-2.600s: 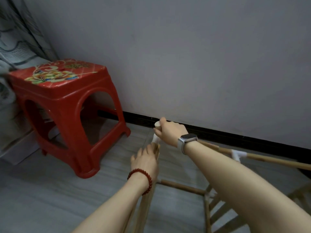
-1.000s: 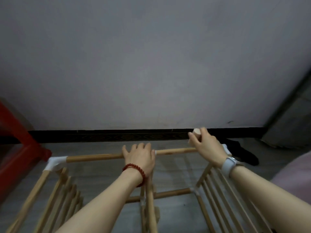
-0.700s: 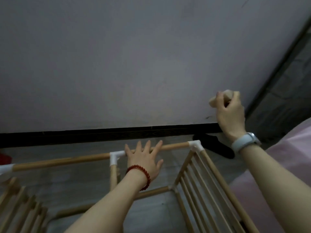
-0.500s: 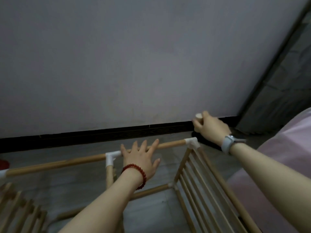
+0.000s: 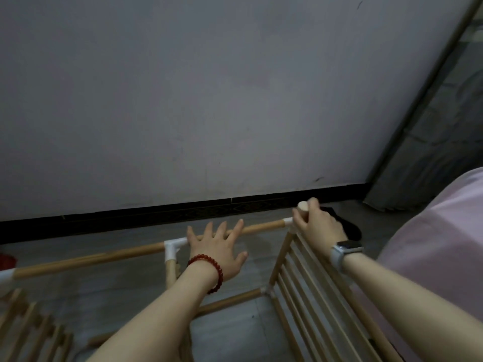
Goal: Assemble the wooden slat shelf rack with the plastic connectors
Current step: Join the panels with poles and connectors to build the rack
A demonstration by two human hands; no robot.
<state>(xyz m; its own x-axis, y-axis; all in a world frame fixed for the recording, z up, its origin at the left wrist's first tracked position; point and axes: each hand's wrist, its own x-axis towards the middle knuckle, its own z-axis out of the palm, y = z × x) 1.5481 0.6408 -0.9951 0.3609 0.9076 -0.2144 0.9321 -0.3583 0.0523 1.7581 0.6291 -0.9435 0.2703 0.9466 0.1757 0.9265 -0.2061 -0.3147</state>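
The wooden rack stands on the floor with its top rail [image 5: 86, 258] running left to right. A white plastic T-connector [image 5: 173, 247] joins the rail to a middle post. My left hand [image 5: 218, 250], with a red bead bracelet, rests flat with spread fingers on the rail just right of that connector. My right hand [image 5: 317, 224], with a watch on the wrist, grips a short wooden peg [image 5: 303, 205] held upright over the white corner connector [image 5: 288, 221]. A slatted side panel [image 5: 311, 296] slopes down from that corner.
A grey wall with a black skirting board [image 5: 183, 211] runs close behind the rack. A dark object [image 5: 350, 228] lies on the floor past the right corner. Pink fabric [image 5: 431, 257] fills the right side. More slats [image 5: 34, 333] show at the lower left.
My right hand rose with the peg, then came down onto the right corner connector. My left hand moved from gripping the rail to lying flat on it. The view swung right.
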